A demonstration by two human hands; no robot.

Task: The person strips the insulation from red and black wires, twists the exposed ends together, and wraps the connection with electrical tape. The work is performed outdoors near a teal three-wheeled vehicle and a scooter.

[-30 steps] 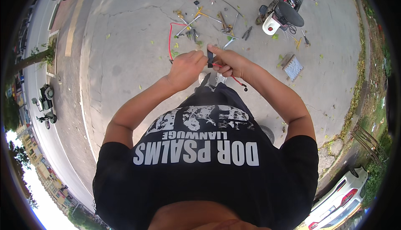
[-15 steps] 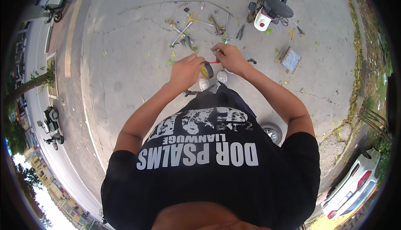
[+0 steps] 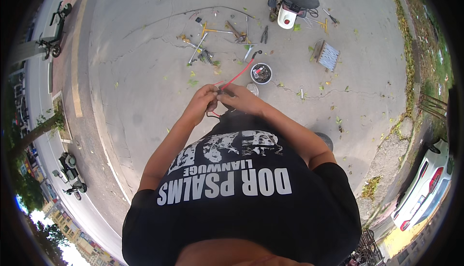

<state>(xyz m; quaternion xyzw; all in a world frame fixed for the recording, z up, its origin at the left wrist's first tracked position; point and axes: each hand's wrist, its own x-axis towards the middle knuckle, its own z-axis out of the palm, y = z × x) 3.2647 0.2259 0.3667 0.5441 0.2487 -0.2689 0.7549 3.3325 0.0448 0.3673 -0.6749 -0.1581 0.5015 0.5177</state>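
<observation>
In front of my body, my left hand (image 3: pixel 206 102) and my right hand (image 3: pixel 240 98) meet with their fingers closed on a red cable (image 3: pixel 237 76). From between my fingers the cable runs up and to the right, ending in a black tip. Below my left hand shows a short loop of black and red wire (image 3: pixel 213 115). What lies right between the fingertips is too small to make out. Just beyond my right hand, a round metal bowl (image 3: pixel 261 74) on the ground holds small dark parts.
Tools lie on the concrete ahead: a yellow T-handle wrench (image 3: pixel 205 28), a hammer (image 3: pixel 236 33), pliers (image 3: pixel 264 34) and a spanner (image 3: pixel 248 52). A white scooter (image 3: pixel 287 18) stands at the far right, near a small woven-top stool (image 3: pixel 328 57). A wheel (image 3: pixel 325 141) sits partly behind my right arm.
My hands have come together and nearer my body. The black tape roll with a yellow core, earlier by my left hand, no longer shows. The cable's free end and the bowl have come into sight.
</observation>
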